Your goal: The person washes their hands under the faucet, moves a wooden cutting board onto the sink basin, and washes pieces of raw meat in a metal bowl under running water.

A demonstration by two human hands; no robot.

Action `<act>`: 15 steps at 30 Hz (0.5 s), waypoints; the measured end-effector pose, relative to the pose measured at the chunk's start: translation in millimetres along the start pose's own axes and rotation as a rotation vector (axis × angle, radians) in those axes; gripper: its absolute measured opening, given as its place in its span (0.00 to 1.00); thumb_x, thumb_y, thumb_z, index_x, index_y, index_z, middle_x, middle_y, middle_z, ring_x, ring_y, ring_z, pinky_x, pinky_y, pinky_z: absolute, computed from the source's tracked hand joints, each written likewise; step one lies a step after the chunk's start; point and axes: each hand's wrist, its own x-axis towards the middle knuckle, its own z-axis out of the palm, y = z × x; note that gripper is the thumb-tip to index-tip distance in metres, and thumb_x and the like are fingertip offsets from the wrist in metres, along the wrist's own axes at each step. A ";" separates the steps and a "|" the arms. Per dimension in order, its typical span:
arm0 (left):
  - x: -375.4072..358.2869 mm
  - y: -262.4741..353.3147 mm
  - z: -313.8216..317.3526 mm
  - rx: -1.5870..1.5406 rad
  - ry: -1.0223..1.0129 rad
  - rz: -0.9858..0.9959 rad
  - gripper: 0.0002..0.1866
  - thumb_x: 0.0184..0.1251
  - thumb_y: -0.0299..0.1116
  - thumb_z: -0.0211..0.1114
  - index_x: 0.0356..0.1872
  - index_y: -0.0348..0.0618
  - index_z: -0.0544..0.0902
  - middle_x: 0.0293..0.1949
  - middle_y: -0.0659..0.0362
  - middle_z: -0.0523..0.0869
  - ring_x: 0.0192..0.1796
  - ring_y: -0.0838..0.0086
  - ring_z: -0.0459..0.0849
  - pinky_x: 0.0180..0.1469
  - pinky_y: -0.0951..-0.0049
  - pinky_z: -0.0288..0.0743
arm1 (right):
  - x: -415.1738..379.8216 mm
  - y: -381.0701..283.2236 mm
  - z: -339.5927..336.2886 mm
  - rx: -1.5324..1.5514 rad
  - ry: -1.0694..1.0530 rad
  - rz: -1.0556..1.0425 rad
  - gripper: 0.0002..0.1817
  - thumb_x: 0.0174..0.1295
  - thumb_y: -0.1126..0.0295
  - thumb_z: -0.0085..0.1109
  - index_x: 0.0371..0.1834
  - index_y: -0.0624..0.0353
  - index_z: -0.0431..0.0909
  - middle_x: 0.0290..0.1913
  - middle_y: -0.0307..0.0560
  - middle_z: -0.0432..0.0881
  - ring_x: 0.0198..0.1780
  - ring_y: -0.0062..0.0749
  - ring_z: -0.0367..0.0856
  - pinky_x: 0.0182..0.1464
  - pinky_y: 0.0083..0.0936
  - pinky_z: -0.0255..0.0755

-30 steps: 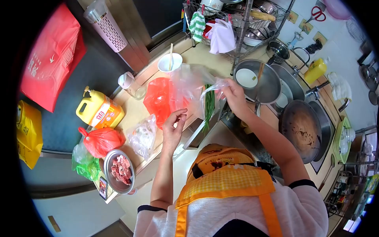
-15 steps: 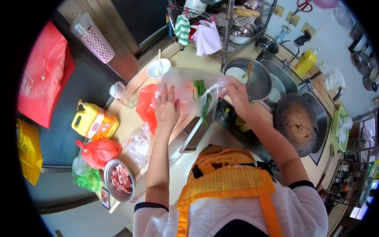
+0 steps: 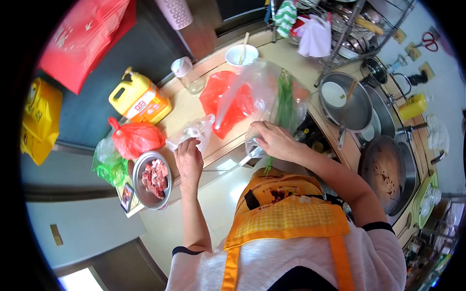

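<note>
Right hand pinches the mouth of a clear plastic bag of green stalks, whose tips poke out below. The left hand, fingers loosely curled, is at the edge of a smaller clear bag on the table, near the metal bowl of raw meat. A red bag lies beside the stalks' bag.

The larger bag, clear plastic, is crumpled and extends over the edge of the countertop; green stalks lie lengthwise within it, thin ends protruding at the bottom. The smaller bag, also clear and crumpled, rests at the countertop's front edge
</note>
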 end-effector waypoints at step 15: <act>-20.3 -7.1 -17.0 0.070 0.125 -0.086 0.12 0.49 0.25 0.63 0.38 0.44 0.79 0.37 0.58 0.78 0.45 0.64 0.73 0.49 0.62 0.61 | 0.5 -10.9 19.1 0.014 0.093 -0.394 0.12 0.54 0.73 0.52 0.42 0.63 0.71 0.39 0.50 0.71 0.42 0.43 0.73 0.47 0.34 0.69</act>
